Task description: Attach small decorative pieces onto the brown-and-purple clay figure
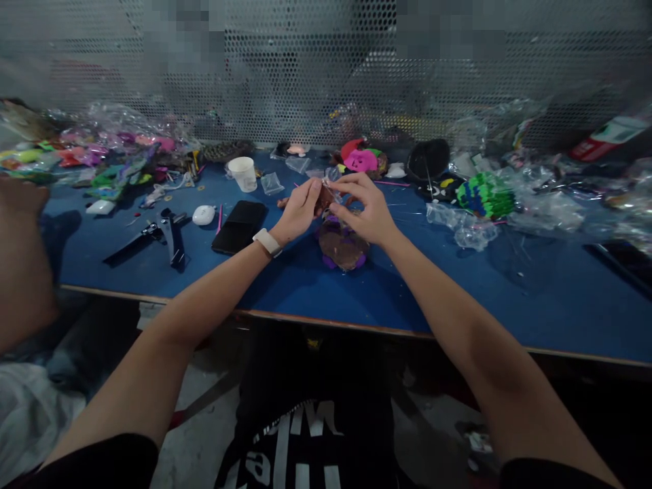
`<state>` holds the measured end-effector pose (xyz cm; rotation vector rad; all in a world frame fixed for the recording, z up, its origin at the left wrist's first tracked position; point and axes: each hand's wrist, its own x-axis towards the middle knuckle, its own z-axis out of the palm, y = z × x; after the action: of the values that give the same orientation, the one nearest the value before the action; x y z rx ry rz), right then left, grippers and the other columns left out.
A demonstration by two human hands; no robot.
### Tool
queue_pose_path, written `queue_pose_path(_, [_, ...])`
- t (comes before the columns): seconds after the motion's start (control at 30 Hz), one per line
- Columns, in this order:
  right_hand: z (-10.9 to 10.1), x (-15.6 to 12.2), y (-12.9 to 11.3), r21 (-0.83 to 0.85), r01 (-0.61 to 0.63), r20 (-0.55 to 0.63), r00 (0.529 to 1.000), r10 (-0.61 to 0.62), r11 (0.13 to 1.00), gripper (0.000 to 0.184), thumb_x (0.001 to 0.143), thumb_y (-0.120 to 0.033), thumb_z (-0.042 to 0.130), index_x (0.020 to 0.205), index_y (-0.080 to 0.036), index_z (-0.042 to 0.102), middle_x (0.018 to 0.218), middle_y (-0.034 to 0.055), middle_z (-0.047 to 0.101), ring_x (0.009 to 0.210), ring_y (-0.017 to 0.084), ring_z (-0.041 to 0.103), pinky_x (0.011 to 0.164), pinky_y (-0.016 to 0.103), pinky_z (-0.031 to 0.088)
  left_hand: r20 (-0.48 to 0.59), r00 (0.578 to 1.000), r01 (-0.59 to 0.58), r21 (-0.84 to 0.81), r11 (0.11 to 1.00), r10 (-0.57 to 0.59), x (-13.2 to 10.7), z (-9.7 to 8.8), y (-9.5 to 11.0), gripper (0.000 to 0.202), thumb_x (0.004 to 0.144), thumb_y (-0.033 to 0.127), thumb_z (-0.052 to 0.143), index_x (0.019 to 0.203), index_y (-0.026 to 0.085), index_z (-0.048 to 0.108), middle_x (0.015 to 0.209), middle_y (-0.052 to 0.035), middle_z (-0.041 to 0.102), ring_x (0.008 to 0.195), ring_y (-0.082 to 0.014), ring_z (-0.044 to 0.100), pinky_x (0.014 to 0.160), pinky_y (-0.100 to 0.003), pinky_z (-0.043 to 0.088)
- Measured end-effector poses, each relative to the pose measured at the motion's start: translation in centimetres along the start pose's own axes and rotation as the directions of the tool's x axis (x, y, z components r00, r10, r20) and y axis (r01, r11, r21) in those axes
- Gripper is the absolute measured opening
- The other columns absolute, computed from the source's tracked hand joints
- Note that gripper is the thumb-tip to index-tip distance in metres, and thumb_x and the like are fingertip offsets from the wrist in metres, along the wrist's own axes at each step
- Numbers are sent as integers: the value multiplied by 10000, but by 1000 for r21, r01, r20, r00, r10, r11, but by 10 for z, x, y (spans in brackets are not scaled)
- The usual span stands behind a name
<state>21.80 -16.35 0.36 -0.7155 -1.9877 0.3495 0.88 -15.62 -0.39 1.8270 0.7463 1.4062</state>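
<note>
My left hand [299,209], with a pale band on its wrist, is closed around a reddish-brown clay-like lump [324,197]. Facing it, my right hand [369,209] has thumb and fingers bent together at a crinkled bit of clear plastic [333,193] by that lump. Most of the lump is hidden behind the fingers. Just below both hands, a rounded brown clay-like piece with purple edges [343,248] lies on the blue table [305,299].
Left of my arm are a black phone [240,226], a white case [204,215], a black folding stand [166,238] and a paper cup [243,174]. Colourful bags [122,153] pile up behind. A green-blue clay piece [486,195] sits right. Another person's arm [23,265] is at left.
</note>
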Motion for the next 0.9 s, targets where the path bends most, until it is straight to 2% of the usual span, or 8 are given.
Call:
queue_pose_path(0.2, [-1,1,-1,-1,-7,-34,999,7,1000,495,1017,-767,684,1235,-356,852,1315,110,736,1219,350,733,907,578,712,27,1000,1,-20,1000,0,-1,2,1,682,1059,884,449,880,235,557,673,15,527,553,-121,483,527,-284,434])
queue_pose_path(0.33, [0,1,-5,-31,-12,-24,1000,12,999,516,1016,-757,683,1305,-355,825,1321,119,738,1170,358,742,919,604,714,34,999,7,-34,999,-6,0,1,0,675,1068,873,449,893,233,573,679,16,537,538,-114,469,505,-277,424])
queue_pose_path(0.47, [2,-1,-5,-45,4,-22,1000,-5,999,545,1018,-757,682,1378,-363,793,1325,121,731,1208,366,729,904,592,722,37,999,-5,-44,999,7,1,-1,0,678,1066,875,454,873,233,555,658,23,507,527,-112,462,490,-271,405])
queue_pose_path(0.67, [1,-2,-2,-42,-8,2,1000,8,999,612,1028,-749,680,1532,-407,731,1377,110,717,1156,342,740,932,607,719,39,999,0,-32,999,2,3,-1,0,690,1066,884,449,860,231,539,646,24,498,539,-114,465,491,-262,401])
queue_pose_path(0.77, [1,-2,-1,-33,0,5,1000,0,999,583,1037,-721,688,1523,-406,750,1375,109,717,1227,349,720,954,590,716,32,999,1,-26,1000,-1,2,0,-1,695,1068,886,433,871,230,553,653,14,518,540,-115,466,485,-260,396])
queue_pose_path(0.9, [3,-3,1,-15,-26,-6,1000,26,1000,600,1036,-705,705,1561,-412,718,1416,105,708,1207,337,724,916,568,724,30,1000,2,-52,999,0,2,1,0,682,1072,878,422,874,235,537,647,20,486,528,-115,450,484,-266,408])
